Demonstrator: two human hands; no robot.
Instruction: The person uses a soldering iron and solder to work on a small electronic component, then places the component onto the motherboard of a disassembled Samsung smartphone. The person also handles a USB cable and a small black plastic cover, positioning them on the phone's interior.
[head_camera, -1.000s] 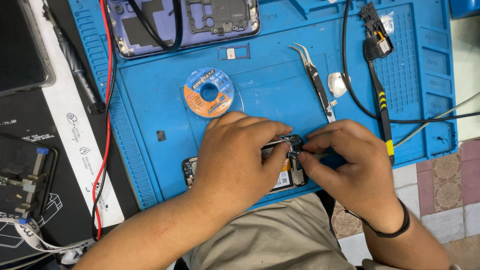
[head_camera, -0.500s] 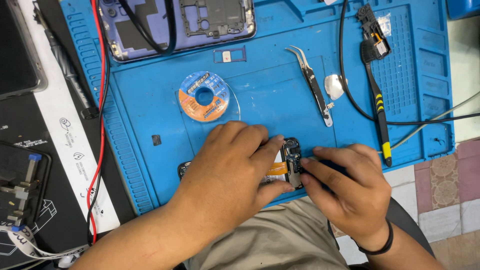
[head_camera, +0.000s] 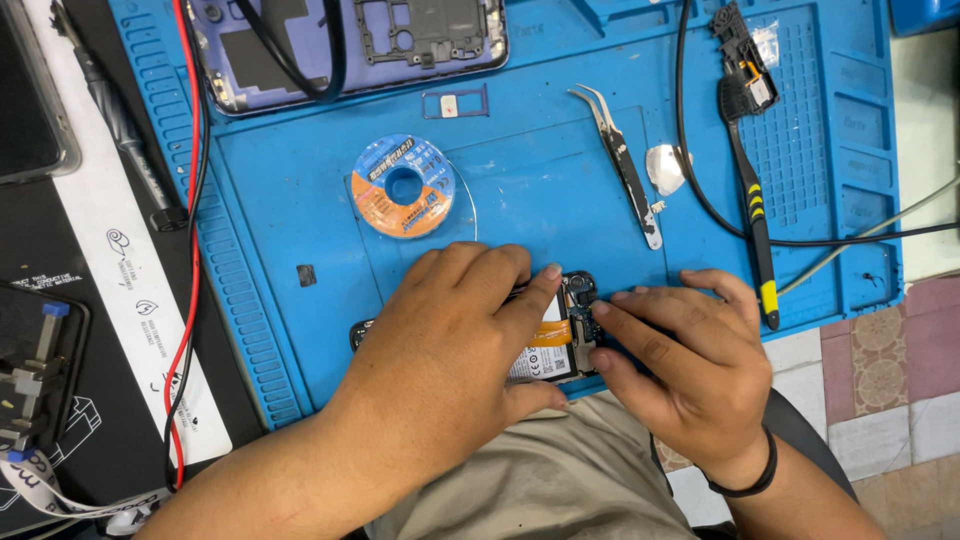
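Blue and ridged at its borders, a silicone repair mat (head_camera: 300, 200) covers most of the bench, with a dark pad and a white printed strip off to its left. At the mat's near edge lies an opened phone (head_camera: 560, 345), its back off so that the battery, an orange flex ribbon and a small circuit board show between the person's hands. The left hand (head_camera: 440, 350) lies flat over the phone's body, palm down, pinning it to the mat with the fingers spread rather than curled. The right hand (head_camera: 690, 365) pinches at the exposed board end with thumb and forefinger — whether it grips a part or only presses on it cannot be told.

Farther back sit a reel of solder wick (head_camera: 403, 186), curved tweezers (head_camera: 625, 165), a black pry tool with yellow bands (head_camera: 752, 190), a purple phone back cover (head_camera: 350, 45) and red and black leads (head_camera: 190, 200).

The phone looks light and rigid at its frame, yet fragile inside — the ribbon is thin and could tear, so holding by the outer edges seems safest.
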